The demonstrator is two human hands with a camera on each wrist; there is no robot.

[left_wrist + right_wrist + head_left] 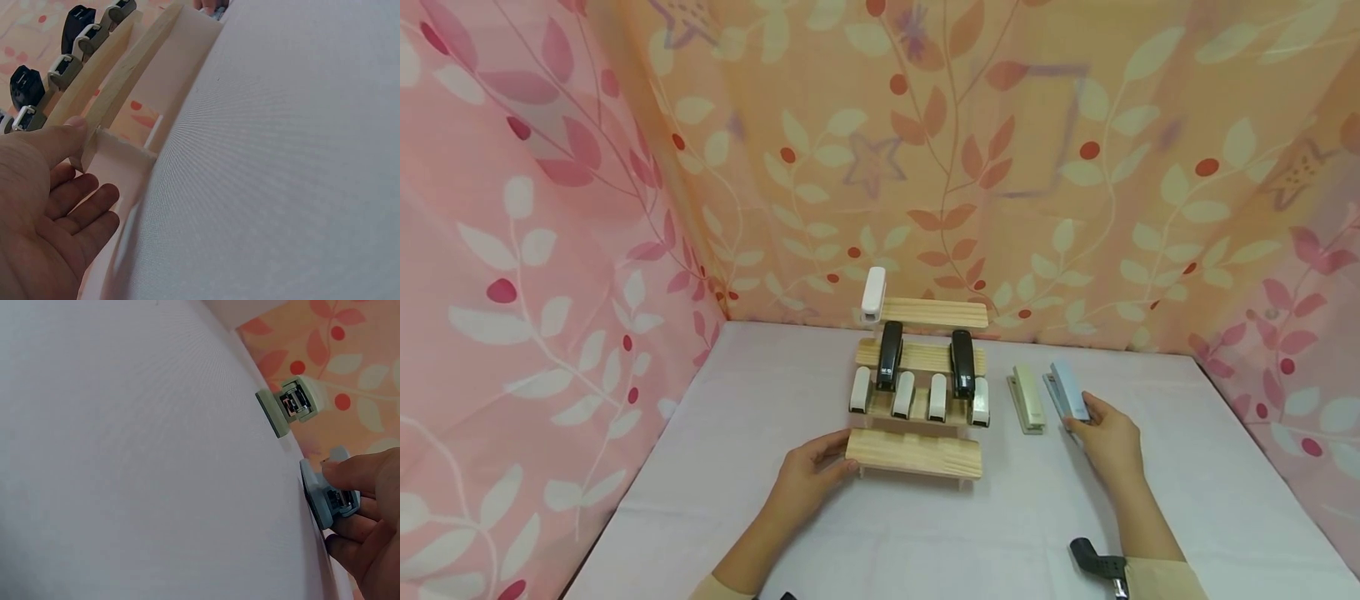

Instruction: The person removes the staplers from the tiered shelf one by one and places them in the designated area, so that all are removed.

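My left hand (805, 475) holds the left end of the lowest step of a tiered wooden rack (917, 454). In the left wrist view its thumb lies against the plank's end and its fingers are half curled beside it. On the right, my right hand (1111, 437) grips a light blue stapler (1067, 390) by its near end, thumb on one side and fingers on the other. The stapler is at the table surface. Just left of it lies a pale green stapler (1027, 400), untouched.
The rack's top step carries a white stapler (873, 293). A black stapler (890, 356) and another black stapler (962, 364) lean on the second step, above several white staplers (903, 395). A white cloth covers the table (730, 400); patterned curtains (820, 167) stand behind and beside it.
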